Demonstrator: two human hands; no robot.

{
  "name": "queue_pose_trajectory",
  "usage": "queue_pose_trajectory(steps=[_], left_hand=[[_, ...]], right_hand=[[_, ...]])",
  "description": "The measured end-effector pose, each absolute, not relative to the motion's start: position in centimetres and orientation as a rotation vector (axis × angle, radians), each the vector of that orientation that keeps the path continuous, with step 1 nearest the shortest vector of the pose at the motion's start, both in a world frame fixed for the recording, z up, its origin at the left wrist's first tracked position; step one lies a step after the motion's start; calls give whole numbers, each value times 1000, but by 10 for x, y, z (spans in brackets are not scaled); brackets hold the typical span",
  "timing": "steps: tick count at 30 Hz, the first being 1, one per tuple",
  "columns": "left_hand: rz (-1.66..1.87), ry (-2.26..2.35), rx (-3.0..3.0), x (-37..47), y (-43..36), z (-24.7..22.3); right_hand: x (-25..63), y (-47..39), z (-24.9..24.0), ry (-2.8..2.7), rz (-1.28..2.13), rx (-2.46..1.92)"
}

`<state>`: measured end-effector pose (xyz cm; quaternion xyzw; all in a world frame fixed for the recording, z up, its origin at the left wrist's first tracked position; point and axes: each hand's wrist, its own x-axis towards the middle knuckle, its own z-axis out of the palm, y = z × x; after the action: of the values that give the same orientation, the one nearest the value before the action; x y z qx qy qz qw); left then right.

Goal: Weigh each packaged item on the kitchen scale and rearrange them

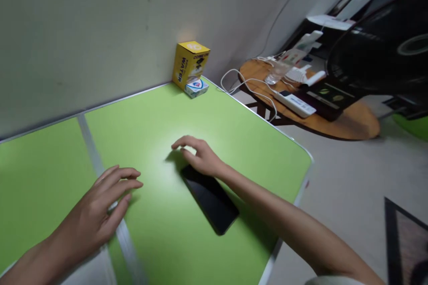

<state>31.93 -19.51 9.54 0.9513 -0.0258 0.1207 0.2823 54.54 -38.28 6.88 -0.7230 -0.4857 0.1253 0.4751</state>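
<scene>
A dark smartphone [211, 200] lies flat on the green table [147, 240], tilted away to the upper left. Just over its far end is my right hand [199, 156], its fingers apart and bent, holding nothing. I cannot tell whether that hand touches the phone. To the left, above the pale seam [90, 142] of the table, my left hand [107, 200] is spread with fingers loosely stretched and nothing in its grasp.
A yellow box [187, 64] and a small white-blue box [196, 88] stand at the table's far corner by the wall. Beyond the right edge, a low wooden table [361, 120] bears a power strip [296, 103], cables and a clear bottle. A large black fan-like object [374, 53] stands behind.
</scene>
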Motion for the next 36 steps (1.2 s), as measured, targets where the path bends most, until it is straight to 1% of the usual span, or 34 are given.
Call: queue_pose_trajectory(steps=[3, 5, 8, 10, 14, 20, 24, 26, 29, 32, 36], left_hand=[[291, -157, 2542, 350, -207, 95], [263, -168, 2550, 362, -214, 93], [220, -111, 2558, 369, -219, 88], [205, -103, 2552, 370, -219, 84], [156, -40, 2565, 367, -213, 77], [116, -18, 2587, 359, -206, 78], [147, -27, 2548, 354, -209, 84], [169, -10, 2533, 350, -211, 89], [193, 8, 2514, 341, -214, 99], [213, 20, 2489, 327, -214, 108], [193, 34, 2483, 302, -212, 120]], right_hand=[[616, -384, 48, -804, 142, -1911], [666, -378, 38, -547, 18, -1934], [733, -366, 28, -429, -63, -1948], [764, -359, 23, -373, -60, -1962], [794, -353, 15, -363, 14, -1967], [782, -367, 5, -346, -22, -1986], [760, -366, 9, -517, 70, -2002], [747, -361, 15, -614, 85, -2061], [725, -351, 27, -645, -14, -2184], [695, -346, 42, -650, -52, -2197], [628, -346, 73, -932, 100, -2048]])
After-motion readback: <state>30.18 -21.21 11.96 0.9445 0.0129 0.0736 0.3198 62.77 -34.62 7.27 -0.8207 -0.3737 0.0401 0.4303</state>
